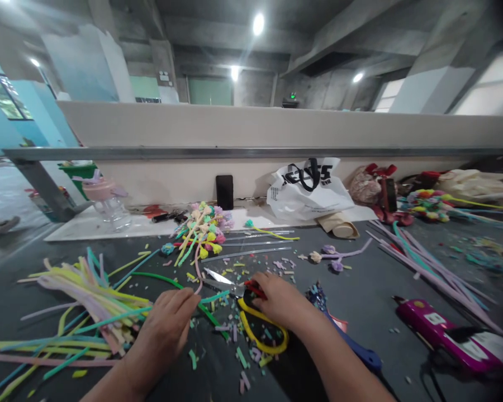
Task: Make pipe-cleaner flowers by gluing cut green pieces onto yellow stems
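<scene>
Near the middle of the table, my left hand [167, 318] is closed around a teal pipe cleaner [216, 297]. A pink pipe cleaner [198, 265] also runs down to its fingertips; whether it is gripped too is unclear. My right hand [272, 296] is closed on the handle of the scissors [263, 326], which have red and yellow grips. Their blades stand apart and point up-left toward the teal tip. A green pipe cleaner [207, 312] lies between the hands. Cut bits [241, 357] are scattered below the scissors.
Loose pipe cleaners [104, 301] are heaped at left. Behind sit a fluffy flower bunch [205, 223], an upright phone [224, 192], a white bag [308, 192] and a pink-lidded cup [109, 204]. A blue-handled tool [356, 346] and a magenta device [444, 332] lie right.
</scene>
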The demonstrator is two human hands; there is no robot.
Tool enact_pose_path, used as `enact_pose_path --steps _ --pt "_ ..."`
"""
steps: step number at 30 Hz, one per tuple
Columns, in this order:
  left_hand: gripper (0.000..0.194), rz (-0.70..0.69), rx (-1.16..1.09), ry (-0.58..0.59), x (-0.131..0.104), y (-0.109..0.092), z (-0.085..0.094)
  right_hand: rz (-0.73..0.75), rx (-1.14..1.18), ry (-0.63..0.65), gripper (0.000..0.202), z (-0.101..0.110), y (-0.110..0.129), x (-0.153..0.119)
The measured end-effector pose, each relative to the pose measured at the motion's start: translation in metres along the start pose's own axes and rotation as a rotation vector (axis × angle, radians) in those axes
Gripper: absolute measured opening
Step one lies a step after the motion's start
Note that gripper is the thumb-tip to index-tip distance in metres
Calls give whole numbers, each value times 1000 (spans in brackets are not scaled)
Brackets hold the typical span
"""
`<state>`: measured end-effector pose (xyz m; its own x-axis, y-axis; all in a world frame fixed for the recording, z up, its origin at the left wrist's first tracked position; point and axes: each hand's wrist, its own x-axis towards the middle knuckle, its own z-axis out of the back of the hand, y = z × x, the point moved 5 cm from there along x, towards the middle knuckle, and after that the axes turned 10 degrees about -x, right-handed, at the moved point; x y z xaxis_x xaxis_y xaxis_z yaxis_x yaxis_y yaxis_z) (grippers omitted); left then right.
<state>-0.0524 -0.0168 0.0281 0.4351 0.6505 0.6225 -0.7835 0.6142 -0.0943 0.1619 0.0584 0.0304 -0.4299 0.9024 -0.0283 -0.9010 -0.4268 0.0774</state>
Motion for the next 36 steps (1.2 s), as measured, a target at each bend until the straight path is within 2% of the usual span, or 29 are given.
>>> enact_pose_path --steps 3,11,20,27,36 --pt "35 15 19 -7 -1 1 -3 22 -36 -19 23 -1 5 0" --pt "32 26 57 61 -3 5 -12 -6 -51 -21 18 -6 4 3" --pt "28 14 22 55 -5 4 -14 -41 -72 8 16 -10 3 5" --pt "25 59 -26 55 1 0 -9 -41 -69 3 18 -7 2 9" --pt "22 182 -53 120 5 0 -5 -48 -70 0 19 -7 0 11"
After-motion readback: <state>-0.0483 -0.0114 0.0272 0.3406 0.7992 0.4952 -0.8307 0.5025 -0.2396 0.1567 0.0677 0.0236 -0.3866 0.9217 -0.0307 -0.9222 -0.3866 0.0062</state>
